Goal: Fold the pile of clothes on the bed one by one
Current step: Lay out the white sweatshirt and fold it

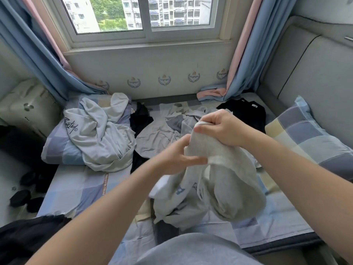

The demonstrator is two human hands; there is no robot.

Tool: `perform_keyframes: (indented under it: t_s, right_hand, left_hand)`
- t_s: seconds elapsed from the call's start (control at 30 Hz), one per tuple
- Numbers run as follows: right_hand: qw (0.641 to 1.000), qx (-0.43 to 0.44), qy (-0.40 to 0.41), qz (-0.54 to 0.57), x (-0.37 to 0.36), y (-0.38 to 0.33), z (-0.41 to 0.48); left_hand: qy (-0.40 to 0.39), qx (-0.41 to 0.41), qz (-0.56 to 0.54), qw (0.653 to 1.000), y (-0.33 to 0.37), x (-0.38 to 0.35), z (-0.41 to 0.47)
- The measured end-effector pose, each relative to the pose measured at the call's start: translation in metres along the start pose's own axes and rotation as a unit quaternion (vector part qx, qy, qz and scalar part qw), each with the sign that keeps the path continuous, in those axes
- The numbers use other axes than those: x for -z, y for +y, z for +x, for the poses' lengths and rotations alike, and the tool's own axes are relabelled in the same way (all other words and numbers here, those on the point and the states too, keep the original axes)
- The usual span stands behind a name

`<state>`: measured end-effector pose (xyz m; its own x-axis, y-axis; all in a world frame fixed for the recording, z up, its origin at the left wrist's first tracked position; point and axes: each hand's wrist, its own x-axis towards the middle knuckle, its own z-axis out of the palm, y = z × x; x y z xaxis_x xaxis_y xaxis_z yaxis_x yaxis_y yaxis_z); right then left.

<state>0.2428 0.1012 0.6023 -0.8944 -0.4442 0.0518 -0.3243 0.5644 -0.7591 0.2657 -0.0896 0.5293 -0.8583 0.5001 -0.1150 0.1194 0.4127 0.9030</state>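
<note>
A light grey garment [225, 190] with blue lettering hangs bunched above the middle of the bed [82, 190]. My right hand [219, 127] pinches its ribbed hem at the top. My left hand [177, 157] grips the same hem just below and to the left. Its lower part rests crumpled on the checked sheet. A pale grey printed shirt [101, 134] lies heaped on a pillow at the left. Another grey garment [162, 134] is spread flat behind my hands, with a dark piece [139, 119] beside it. A black garment [246, 109] lies at the far right.
A checked pillow [309, 136] leans against the padded headboard [309, 77] on the right. Blue and pink curtains [248, 54] hang down on both sides of the window. A dark cloth [24, 238] lies at the bed's near left corner. Dark objects sit on the floor at the left.
</note>
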Motion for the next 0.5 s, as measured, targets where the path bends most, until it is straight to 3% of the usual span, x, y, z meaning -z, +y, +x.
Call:
perform_keyframes:
  t_s: [0.2, 0.3, 0.4, 0.5]
  right_hand:
    - [0.994, -0.032, 0.094, 0.047, -0.001, 0.026, 0.008]
    - [0.989, -0.070, 0.124, 0.045, -0.012, 0.056, -0.007]
    - [0.977, -0.155, 0.096, 0.112, -0.038, 0.082, -0.033]
    - [0.945, -0.293, 0.019, 0.143, -0.079, 0.105, -0.053]
  left_hand:
    - [0.090, -0.003, -0.134, 0.987, -0.002, -0.003, 0.000]
    - [0.183, 0.054, -0.226, 0.955, 0.001, 0.004, -0.003]
    - [0.239, 0.108, -0.336, 0.905, 0.003, 0.015, -0.005]
    - [0.262, 0.111, -0.402, 0.870, 0.001, 0.026, -0.005]
